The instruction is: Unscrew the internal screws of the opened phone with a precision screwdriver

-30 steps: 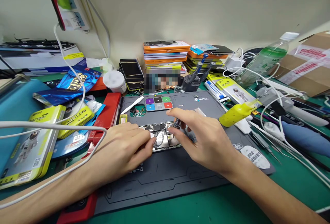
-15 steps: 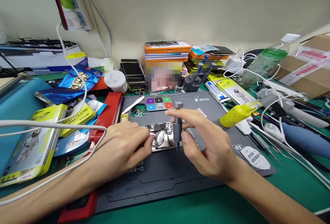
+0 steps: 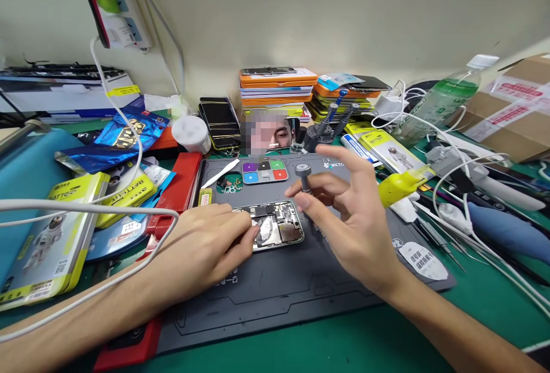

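An opened smartphone (image 3: 281, 230) lies on the dark grey work mat (image 3: 258, 304), its inner parts bare. My left hand (image 3: 215, 232) is closed around the phone's left end, with thumb and fingers gripping it and covering that part. Just right of the phone, my right hand (image 3: 352, 218) pinches a grey screwdriver (image 3: 303, 178) between thumb and fingers. Its round cap points up, while the index finger is raised clear of it. The lower shaft and tip are mostly hidden behind that hand.
Behind the phone, a coloured screw tray (image 3: 264, 172) and white spudger (image 3: 220, 173) lie on the mat. A screwdriver stand (image 3: 320, 135) is farther back. Yellow bottle (image 3: 399, 185) and tangled cables are at right; battery boxes (image 3: 55, 235) at left. A white cable (image 3: 86, 207) crosses above my left forearm.
My right hand has shifted up and slightly right with the screwdriver, uncovering the phone's right end. Its index finger has lifted off the cap. My left hand stays on the phone.
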A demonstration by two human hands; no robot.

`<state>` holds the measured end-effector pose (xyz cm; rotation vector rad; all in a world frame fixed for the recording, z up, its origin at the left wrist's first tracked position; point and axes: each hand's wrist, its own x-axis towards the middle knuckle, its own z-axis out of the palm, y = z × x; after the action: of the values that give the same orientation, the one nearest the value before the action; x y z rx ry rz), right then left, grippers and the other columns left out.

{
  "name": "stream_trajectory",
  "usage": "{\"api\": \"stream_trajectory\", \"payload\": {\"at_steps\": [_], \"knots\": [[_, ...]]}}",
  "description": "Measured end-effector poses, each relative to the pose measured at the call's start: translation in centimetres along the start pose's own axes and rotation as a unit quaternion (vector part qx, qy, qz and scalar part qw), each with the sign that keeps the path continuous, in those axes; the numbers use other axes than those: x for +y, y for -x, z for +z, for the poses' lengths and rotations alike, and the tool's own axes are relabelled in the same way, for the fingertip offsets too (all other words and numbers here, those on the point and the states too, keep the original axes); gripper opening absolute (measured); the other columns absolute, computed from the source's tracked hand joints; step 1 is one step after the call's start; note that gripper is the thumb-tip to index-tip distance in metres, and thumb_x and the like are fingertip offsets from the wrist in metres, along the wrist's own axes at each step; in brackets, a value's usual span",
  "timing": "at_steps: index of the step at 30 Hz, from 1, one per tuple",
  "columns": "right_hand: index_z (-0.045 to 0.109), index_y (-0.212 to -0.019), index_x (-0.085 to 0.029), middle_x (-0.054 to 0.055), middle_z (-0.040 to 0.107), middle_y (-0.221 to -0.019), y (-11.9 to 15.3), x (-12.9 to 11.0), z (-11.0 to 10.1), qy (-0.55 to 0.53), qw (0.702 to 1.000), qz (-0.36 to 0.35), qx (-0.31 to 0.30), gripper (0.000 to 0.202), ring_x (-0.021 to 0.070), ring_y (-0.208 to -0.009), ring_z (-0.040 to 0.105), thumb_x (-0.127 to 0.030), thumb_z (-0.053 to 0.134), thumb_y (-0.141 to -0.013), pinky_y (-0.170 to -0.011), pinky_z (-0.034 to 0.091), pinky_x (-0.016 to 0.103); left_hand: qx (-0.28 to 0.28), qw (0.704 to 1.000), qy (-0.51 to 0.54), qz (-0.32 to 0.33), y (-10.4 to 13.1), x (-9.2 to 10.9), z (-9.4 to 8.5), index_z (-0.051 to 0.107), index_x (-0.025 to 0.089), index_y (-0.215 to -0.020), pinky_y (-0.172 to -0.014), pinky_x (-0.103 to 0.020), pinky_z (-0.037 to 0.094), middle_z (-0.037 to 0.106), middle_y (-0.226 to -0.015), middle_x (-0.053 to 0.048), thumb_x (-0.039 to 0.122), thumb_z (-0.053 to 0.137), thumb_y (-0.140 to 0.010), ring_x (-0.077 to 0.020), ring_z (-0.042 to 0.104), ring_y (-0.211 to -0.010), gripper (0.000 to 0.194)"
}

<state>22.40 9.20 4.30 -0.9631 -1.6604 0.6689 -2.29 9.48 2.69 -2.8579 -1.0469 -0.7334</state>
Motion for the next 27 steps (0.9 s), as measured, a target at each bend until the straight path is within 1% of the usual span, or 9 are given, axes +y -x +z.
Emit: {"api": "stream_trajectory", "payload": {"at_steps": [1,3,5,7,10,12,18,22,27], "knots": [[0.043,-0.155,-0.026,0.003,0.081,-0.101,-0.1,0.0,-0.2,0.009,1.000,0.003,0.000,0.057,0.0192,-0.087,0.078,-0.016,0.068,-0.104,-0.067,0.066,0.032,-0.002,1.000,0.000,-0.002,0.0,0.0,0.0,0.050,0.023,-0.078,-0.060,-0.035,0.032,0.051,-0.066,0.003,0.023,0.045,-0.113,-0.0174,0.049,-0.058,0.035],[0.040,-0.162,-0.026,0.004,0.081,-0.105,-0.3,-0.1,-0.4,0.034,0.999,-0.008,0.000,0.061,0.0196,-0.088,0.078,-0.015,0.064,-0.106,-0.071,0.068,0.035,-0.005,1.000,0.000,-0.004,0.0,0.0,0.1,0.050,0.023,-0.080,-0.060,-0.035,0.033,0.051,-0.067,0.003,0.024,0.045,-0.113,-0.0173,0.050,-0.059,0.033],[0.044,-0.161,-0.027,0.005,0.080,-0.110,-0.2,0.0,-0.4,0.057,0.998,-0.037,-0.005,0.059,0.0188,-0.091,0.078,-0.014,0.063,-0.107,-0.077,0.070,0.036,-0.010,1.000,0.001,-0.003,-0.1,-0.1,0.1,0.050,0.023,-0.081,-0.061,-0.034,0.034,0.051,-0.067,0.003,0.024,0.045,-0.113,-0.0174,0.051,-0.059,0.032],[0.047,-0.160,-0.026,0.004,0.079,-0.113,0.1,0.3,-0.4,0.086,0.993,-0.081,-0.008,0.058,0.0172,-0.095,0.077,-0.012,0.066,-0.106,-0.083,0.071,0.034,-0.016,1.000,0.002,-0.002,-0.1,-0.1,0.1,0.050,0.023,-0.081,-0.061,-0.034,0.034,0.052,-0.067,0.003,0.024,0.045,-0.113,-0.0174,0.051,-0.059,0.032],[0.052,-0.155,-0.025,0.004,0.078,-0.121,0.6,0.8,-0.1,0.145,0.978,-0.149,-0.018,0.057,0.0154,-0.099,0.078,-0.010,0.070,-0.104,-0.092,0.071,0.033,-0.021,1.000,0.002,-0.002,0.0,-0.1,0.0,0.050,0.023,-0.081,-0.061,-0.034,0.034,0.052,-0.067,0.004,0.025,0.045,-0.113,-0.0176,0.051,-0.059,0.032],[0.052,-0.155,-0.025,0.004,0.078,-0.125,0.8,1.1,0.0,0.169,0.971,-0.168,-0.029,0.056,0.0154,-0.100,0.079,-0.009,0.070,-0.104,-0.095,0.071,0.033,-0.023,1.000,0.000,-0.004,0.0,-0.1,0.1,0.051,0.023,-0.081,-0.061,-0.034,0.035,0.053,-0.067,0.003,0.025,0.044,-0.113,-0.0180,0.052,-0.059,0.033],[0.050,-0.153,-0.024,0.004,0.077,-0.120,0.8,1.6,0.2,0.172,0.970,-0.163,-0.054,0.054,0.0165,-0.100,0.079,-0.010,0.069,-0.104,-0.095,0.070,0.034,-0.033,0.999,-0.001,-0.009,0.1,-0.1,0.1,0.051,0.023,-0.081,-0.061,-0.035,0.035,0.055,-0.067,0.003,0.026,0.043,-0.113,-0.0183,0.053,-0.059,0.033],[0.049,-0.153,-0.025,0.005,0.076,-0.122,0.8,1.8,0.1,0.175,0.970,-0.155,-0.072,0.053,0.0173,-0.101,0.079,-0.011,0.067,-0.106,-0.094,0.070,0.034,-0.036,0.999,-0.005,-0.006,0.1,-0.1,0.1,0.051,0.023,-0.081,-0.062,-0.034,0.035,0.055,-0.068,0.003,0.027,0.042,-0.114,-0.0184,0.054,-0.060,0.034],[0.049,-0.153,-0.025,0.005,0.076,-0.122,0.7,1.9,0.1,0.180,0.969,-0.153,-0.078,0.050,0.0167,-0.099,0.079,-0.013,0.065,-0.107,-0.091,0.069,0.033,-0.033,0.999,0.000,-0.004,0.1,-0.1,0.1,0.051,0.023,-0.080,-0.061,-0.034,0.035,0.055,-0.067,0.003,0.026,0.042,-0.114,-0.0181,0.053,-0.060,0.035]]}}
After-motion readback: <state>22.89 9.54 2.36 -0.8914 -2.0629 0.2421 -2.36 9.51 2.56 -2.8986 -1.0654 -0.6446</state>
